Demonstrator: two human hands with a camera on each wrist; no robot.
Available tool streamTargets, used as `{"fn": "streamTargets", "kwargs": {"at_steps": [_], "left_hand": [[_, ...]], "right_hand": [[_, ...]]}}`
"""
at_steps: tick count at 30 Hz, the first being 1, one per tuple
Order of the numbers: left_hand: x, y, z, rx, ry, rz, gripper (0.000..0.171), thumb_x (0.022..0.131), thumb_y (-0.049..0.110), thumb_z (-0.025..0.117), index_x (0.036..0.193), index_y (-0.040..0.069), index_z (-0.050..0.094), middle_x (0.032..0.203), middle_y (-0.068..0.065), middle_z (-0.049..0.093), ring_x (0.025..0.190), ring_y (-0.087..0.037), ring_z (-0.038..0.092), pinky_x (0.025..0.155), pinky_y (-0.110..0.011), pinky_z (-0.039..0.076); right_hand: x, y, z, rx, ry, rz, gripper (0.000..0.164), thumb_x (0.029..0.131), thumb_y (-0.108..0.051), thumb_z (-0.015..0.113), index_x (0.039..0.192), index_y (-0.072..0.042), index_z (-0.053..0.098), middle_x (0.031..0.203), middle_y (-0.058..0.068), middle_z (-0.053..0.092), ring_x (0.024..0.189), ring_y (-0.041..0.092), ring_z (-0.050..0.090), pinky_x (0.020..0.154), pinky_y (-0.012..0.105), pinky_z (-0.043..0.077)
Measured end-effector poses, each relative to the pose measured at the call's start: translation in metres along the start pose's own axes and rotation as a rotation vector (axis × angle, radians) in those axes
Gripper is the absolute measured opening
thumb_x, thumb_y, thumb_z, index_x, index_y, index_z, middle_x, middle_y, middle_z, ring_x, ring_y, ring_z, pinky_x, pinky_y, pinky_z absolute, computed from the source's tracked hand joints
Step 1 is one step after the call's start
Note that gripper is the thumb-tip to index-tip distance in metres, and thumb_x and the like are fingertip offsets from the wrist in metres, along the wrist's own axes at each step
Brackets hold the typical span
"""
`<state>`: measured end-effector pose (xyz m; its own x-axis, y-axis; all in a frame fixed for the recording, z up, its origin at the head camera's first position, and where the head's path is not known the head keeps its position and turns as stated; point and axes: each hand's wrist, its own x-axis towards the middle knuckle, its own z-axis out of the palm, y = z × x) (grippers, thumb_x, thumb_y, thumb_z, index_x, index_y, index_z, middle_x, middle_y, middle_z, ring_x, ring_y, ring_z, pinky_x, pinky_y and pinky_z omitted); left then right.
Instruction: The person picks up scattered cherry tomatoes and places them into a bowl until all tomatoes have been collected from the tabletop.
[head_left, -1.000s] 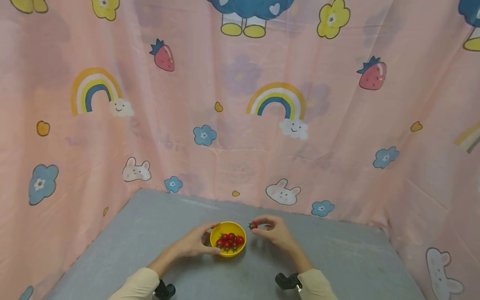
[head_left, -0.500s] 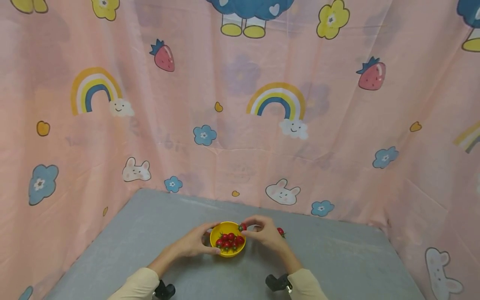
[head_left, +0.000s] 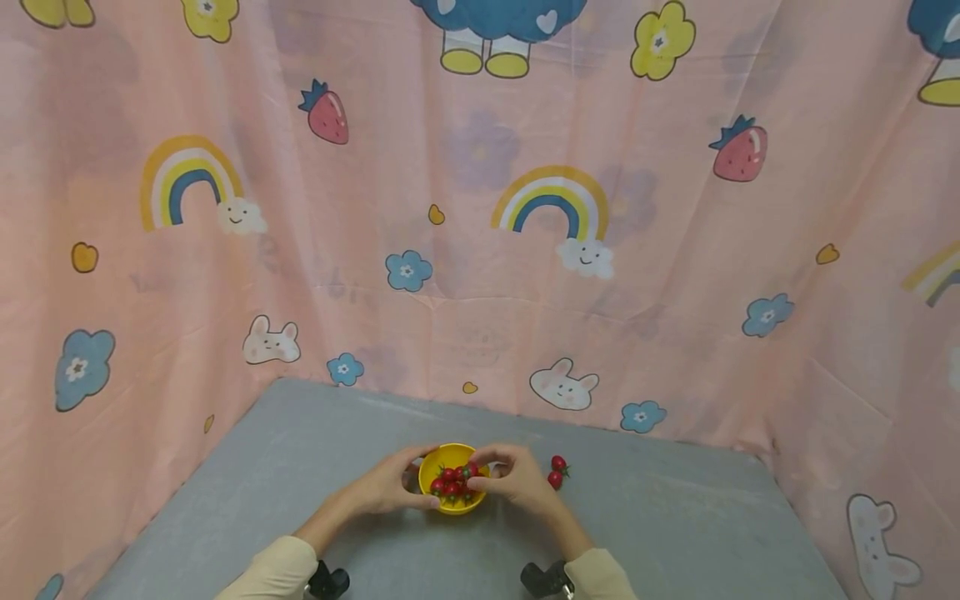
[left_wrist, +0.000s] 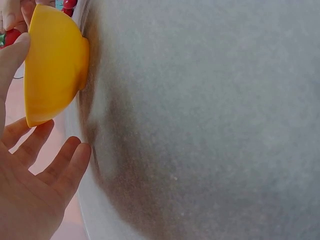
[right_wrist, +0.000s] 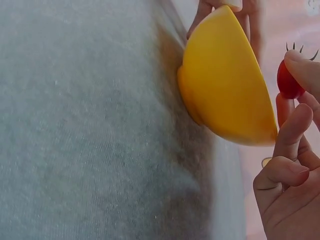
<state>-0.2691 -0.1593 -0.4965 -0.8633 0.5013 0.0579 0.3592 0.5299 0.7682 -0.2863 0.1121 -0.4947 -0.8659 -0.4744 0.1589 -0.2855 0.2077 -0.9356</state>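
Observation:
A yellow bowl stands on the grey table with several red cherry tomatoes in it, green stems on some. My left hand grips the bowl by its left side, thumb at the near rim and fingertips at the far rim. My right hand pinches a cherry tomato between thumb and fingers, held over the right part of the bowl. In the right wrist view this tomato is above the rim, with its thin green stem leaves pointing away. Another right finger is right at the bowl's rim.
Two more cherry tomatoes lie on the grey tabletop, just right of my right hand. A pink curtain with rainbows, flowers and rabbits hangs behind and around the table. Each wrist wears a black camera mount.
My right hand has moved left with its cherry tomato, from beside the bowl to over it. Two tomatoes on the table have come into view behind it. The left hand stays on the bowl.

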Motion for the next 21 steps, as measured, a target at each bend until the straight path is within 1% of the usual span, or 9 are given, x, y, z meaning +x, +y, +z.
{"fn": "streamTargets", "kwargs": {"at_steps": [6,10,13,15,19,21], "left_hand": [[-0.001,0.002,0.001,0.000,0.004,0.000,0.081,0.087,0.033,0.083,0.151,0.004,0.043,0.138,-0.012,0.055,0.109,-0.025,0.059,0.089,-0.039,0.055],[-0.001,0.002,0.001,-0.001,0.009,-0.015,0.081,0.086,0.033,0.084,0.151,0.005,0.044,0.136,-0.011,0.055,0.108,-0.024,0.059,0.089,-0.039,0.055],[-0.001,0.003,0.001,-0.006,0.010,-0.023,0.082,0.086,0.034,0.084,0.151,0.005,0.044,0.136,-0.011,0.055,0.108,-0.024,0.059,0.089,-0.039,0.055],[0.000,0.003,0.002,-0.011,0.012,-0.024,0.082,0.085,0.033,0.085,0.151,0.005,0.044,0.136,-0.012,0.055,0.109,-0.025,0.059,0.089,-0.040,0.055],[0.000,0.002,0.002,-0.008,0.010,-0.029,0.083,0.085,0.035,0.084,0.152,0.006,0.044,0.138,-0.012,0.054,0.110,-0.025,0.058,0.090,-0.040,0.055],[0.000,0.001,0.001,-0.007,0.010,-0.034,0.083,0.085,0.036,0.084,0.152,0.007,0.044,0.139,-0.011,0.054,0.111,-0.025,0.058,0.091,-0.040,0.055]], "right_hand": [[-0.002,0.001,-0.001,0.003,-0.006,0.012,0.026,0.091,-0.011,0.078,0.113,0.002,0.072,0.106,0.010,0.071,0.059,0.011,0.046,0.054,0.018,0.041],[-0.006,0.003,-0.008,-0.015,0.025,0.042,0.024,0.091,-0.012,0.079,0.111,-0.002,0.073,0.105,0.009,0.071,0.058,0.012,0.046,0.054,0.019,0.041],[-0.010,0.006,-0.016,-0.028,0.062,0.061,0.026,0.089,-0.014,0.081,0.111,-0.003,0.074,0.105,0.009,0.070,0.057,0.012,0.045,0.053,0.020,0.040],[-0.013,0.008,-0.024,-0.030,0.084,0.057,0.028,0.089,-0.013,0.081,0.112,0.000,0.073,0.107,0.012,0.070,0.057,0.012,0.045,0.054,0.020,0.040],[-0.024,0.016,-0.042,-0.043,0.123,0.026,0.030,0.090,-0.010,0.079,0.113,0.006,0.070,0.111,0.021,0.068,0.058,0.012,0.046,0.055,0.020,0.042],[-0.031,0.020,-0.052,-0.056,0.143,0.000,0.029,0.090,-0.007,0.078,0.113,0.008,0.069,0.111,0.024,0.067,0.062,0.014,0.050,0.058,0.021,0.045]]}}
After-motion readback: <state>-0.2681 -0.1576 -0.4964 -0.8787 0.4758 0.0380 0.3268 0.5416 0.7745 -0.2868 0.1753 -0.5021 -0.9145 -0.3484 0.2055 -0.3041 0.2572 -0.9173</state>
